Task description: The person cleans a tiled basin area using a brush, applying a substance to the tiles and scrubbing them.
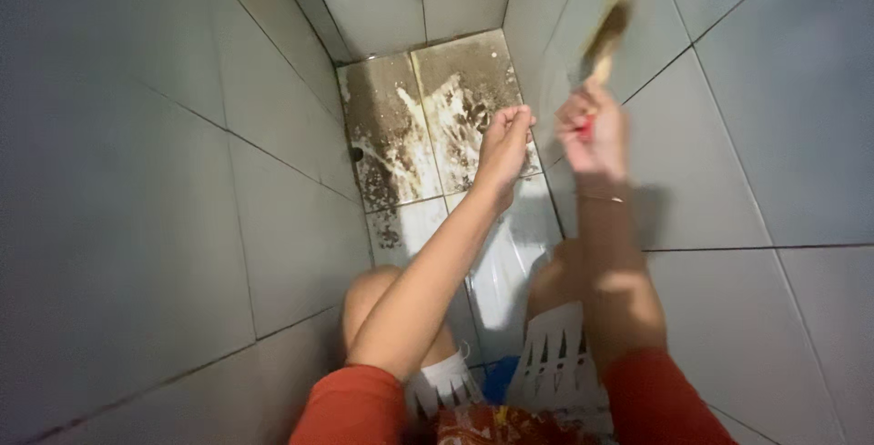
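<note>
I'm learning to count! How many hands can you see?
2: the left hand, closed in a fist above the dirty floor tiles, and the right hand, gripping a brush by the wall.

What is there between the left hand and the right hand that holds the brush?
Nothing lies between the left hand and the right hand; the head view shows only wet floor tile and the wall's foot behind the gap. The brush points up.

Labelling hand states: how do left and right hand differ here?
The left hand is a closed, empty fist, sharp, held over the dirty floor tiles. The right hand grips a brush, motion-blurred, raised by the right wall and wears a thin bracelet. Both are bare, with red sleeves.
</note>
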